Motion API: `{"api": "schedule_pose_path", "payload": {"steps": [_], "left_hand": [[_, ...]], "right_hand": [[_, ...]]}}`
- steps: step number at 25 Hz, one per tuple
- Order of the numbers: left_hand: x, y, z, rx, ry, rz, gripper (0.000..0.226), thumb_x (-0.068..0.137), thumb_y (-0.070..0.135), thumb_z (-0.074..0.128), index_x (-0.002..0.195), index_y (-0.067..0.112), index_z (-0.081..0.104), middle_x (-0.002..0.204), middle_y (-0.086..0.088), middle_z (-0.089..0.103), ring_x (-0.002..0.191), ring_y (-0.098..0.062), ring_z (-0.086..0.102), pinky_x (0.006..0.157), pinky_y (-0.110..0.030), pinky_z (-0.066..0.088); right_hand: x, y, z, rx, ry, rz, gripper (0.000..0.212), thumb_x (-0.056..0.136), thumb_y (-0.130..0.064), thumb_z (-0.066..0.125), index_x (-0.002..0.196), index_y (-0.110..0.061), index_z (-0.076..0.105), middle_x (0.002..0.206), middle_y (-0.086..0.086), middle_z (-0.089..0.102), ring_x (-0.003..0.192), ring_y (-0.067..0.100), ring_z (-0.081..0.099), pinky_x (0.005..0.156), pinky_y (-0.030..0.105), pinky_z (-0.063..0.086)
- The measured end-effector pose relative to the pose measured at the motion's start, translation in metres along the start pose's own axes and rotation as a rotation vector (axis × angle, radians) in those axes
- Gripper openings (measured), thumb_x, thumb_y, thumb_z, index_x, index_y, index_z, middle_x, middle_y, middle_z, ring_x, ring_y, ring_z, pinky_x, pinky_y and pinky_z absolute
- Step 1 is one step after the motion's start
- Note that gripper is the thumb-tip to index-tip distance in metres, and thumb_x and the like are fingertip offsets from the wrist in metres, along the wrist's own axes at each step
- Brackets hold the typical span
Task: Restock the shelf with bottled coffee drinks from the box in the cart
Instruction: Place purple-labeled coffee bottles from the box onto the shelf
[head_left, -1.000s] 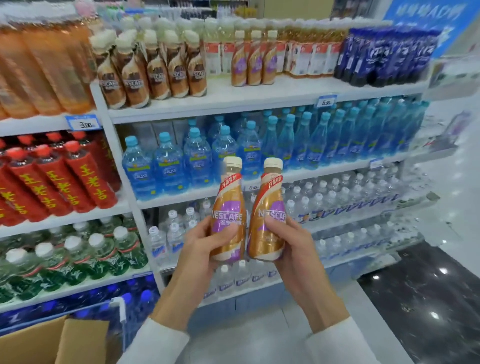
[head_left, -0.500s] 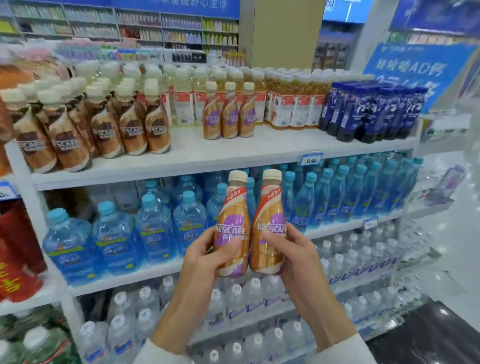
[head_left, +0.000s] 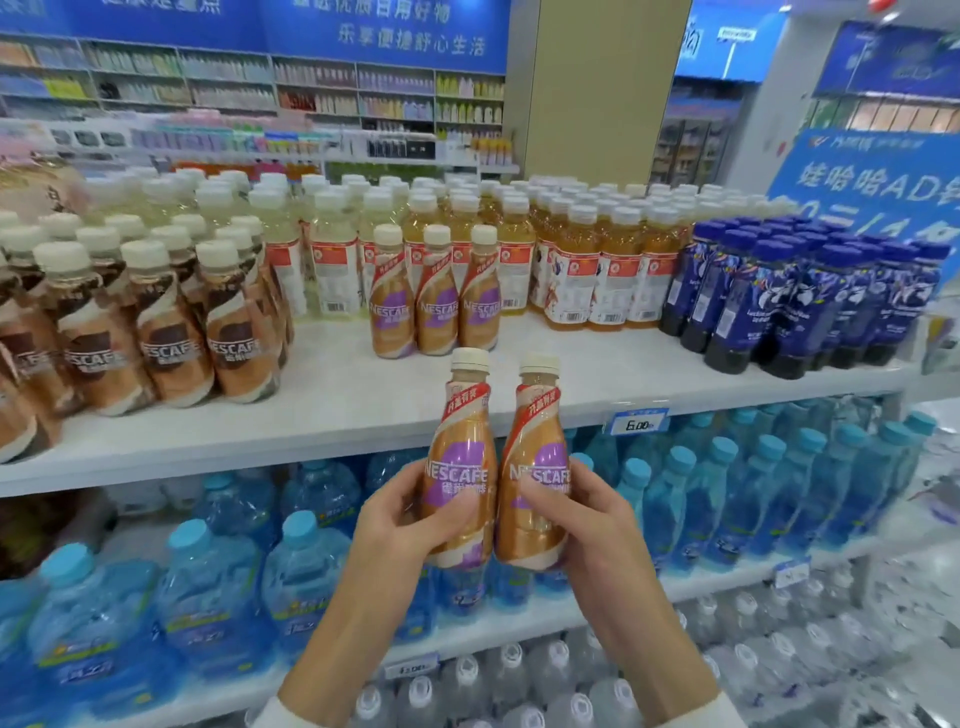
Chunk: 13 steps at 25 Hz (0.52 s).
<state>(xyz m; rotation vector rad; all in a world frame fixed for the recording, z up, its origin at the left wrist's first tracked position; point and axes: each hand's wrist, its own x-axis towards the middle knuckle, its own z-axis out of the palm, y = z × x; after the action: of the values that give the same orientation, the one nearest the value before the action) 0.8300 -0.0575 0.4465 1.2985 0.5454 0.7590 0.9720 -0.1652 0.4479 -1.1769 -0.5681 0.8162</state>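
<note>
Store aisle, white top shelf (head_left: 332, 415): three shelved coffee bottles (head_left: 435, 306) stand mid-shelf, bare space nearer. Left hand (head_left: 395, 525) fingers curled round left bottle (head_left: 460, 467); right hand (head_left: 587, 525) likewise round right bottle (head_left: 535, 467). Both upright, touching, near the shelf's front edge. Water bottles (head_left: 208, 571) below.

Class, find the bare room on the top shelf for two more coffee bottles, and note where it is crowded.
Free: the front strip of the white shelf board, bordered by brown-label coffee bottles left, three purple-and-gold coffee bottles behind, dark blue bottles right. Crowded: amber tea bottles behind; blue-capped water bottles below.
</note>
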Motion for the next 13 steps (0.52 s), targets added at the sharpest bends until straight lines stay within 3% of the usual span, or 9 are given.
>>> {"api": "schedule_pose_path", "payload": {"steps": [3,6,9,13], "left_hand": [[0.029,0.006,0.023,0.056,0.043,0.067,0.038,0.072,0.030,0.077,0.109,0.022,0.073,0.103,-0.004,0.077,0.095,-0.024,0.073,0.076,-0.028,0.059],[0.062,0.018,0.050,0.129,0.097,0.123,0.048,0.073,0.033,0.085,0.116,0.022,0.068,0.105,0.002,0.076,0.097,-0.015,0.072,0.076,-0.022,0.057],[0.105,0.028,0.073,0.288,0.163,0.172,0.056,0.073,0.041,0.080,0.125,0.029,0.061,0.110,0.011,0.073,0.100,-0.004,0.068,0.079,-0.021,0.058],[0.167,0.030,0.097,0.414,0.157,0.169,0.058,0.085,0.031,0.078,0.137,0.028,0.053,0.119,0.014,0.066,0.104,0.002,0.063,0.078,-0.013,0.054]], "right_hand": [[0.036,-0.019,-0.019,-0.023,-0.057,-0.002,0.044,0.076,-0.022,0.082,0.118,-0.014,0.073,0.114,0.012,0.075,0.105,0.033,0.072,0.094,0.055,0.056],[0.073,-0.047,-0.039,-0.058,-0.104,-0.036,0.038,0.081,-0.018,0.079,0.118,-0.012,0.072,0.112,0.010,0.077,0.103,0.030,0.073,0.090,0.048,0.057],[0.112,-0.075,-0.058,-0.146,-0.121,-0.099,0.042,0.079,-0.022,0.078,0.120,-0.015,0.070,0.110,0.002,0.078,0.102,0.022,0.074,0.088,0.039,0.057],[0.172,-0.095,-0.084,-0.287,-0.120,-0.141,0.047,0.083,-0.020,0.081,0.127,-0.020,0.063,0.114,-0.005,0.076,0.104,0.013,0.072,0.090,0.033,0.057]]}}
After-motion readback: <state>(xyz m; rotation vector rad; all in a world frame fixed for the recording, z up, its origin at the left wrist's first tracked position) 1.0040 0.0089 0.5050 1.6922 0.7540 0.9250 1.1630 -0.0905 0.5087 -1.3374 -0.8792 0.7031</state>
